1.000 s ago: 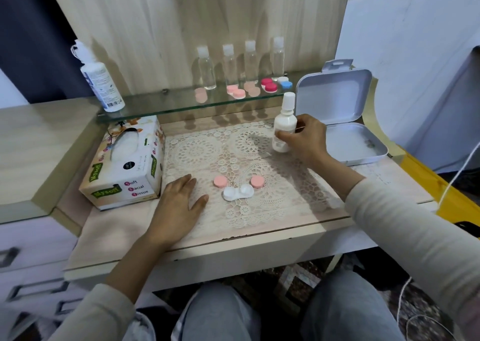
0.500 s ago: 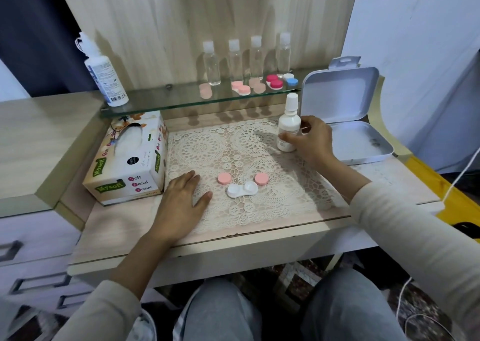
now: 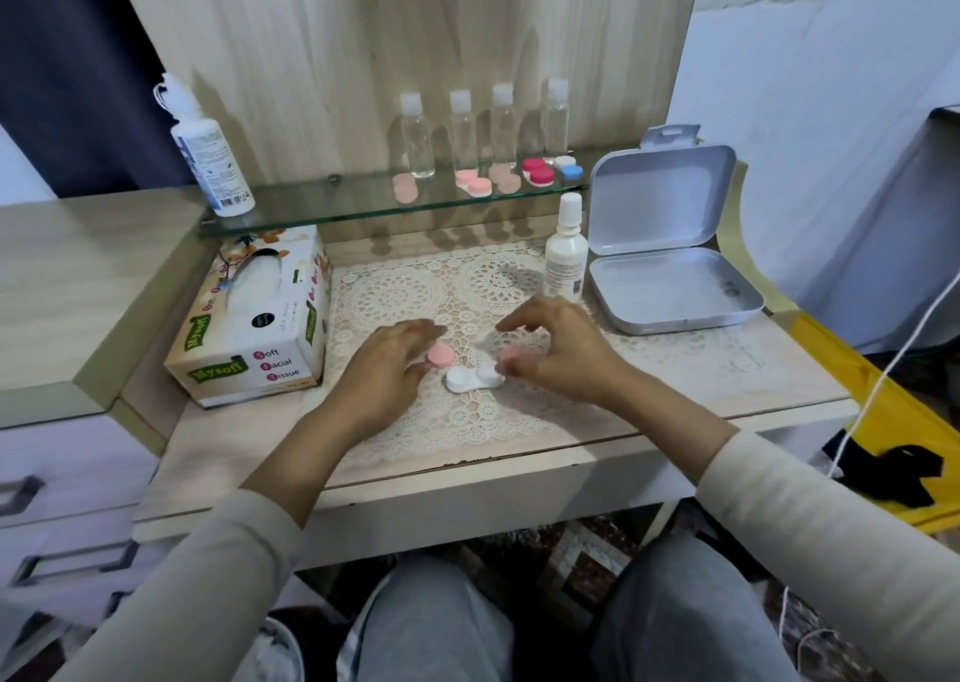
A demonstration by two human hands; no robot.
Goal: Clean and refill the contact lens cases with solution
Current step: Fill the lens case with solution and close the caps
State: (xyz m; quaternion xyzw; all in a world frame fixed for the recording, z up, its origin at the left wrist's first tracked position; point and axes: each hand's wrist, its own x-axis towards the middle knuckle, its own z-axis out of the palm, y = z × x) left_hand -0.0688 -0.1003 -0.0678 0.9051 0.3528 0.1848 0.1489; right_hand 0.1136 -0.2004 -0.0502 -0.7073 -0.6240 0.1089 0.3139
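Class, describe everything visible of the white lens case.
The lens case is white, glossy plastic: two round wells joined side by side. It lies flat on the lace mat, both wells uncapped, with a pink cap just behind its left end. The right hand reaches its right end; contact is unclear. Whether it holds liquid cannot be seen.

White twin-well case [image 3: 475,378], uncapped, flat at the middle of the mat [image 3: 395,292], two pink caps [image 3: 440,355] just behind, capped white bottle [image 3: 566,250] upright at its back-right corner.

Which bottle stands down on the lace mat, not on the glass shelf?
The small opaque white bottle beside the open tin; the other five stand up on the shelf.
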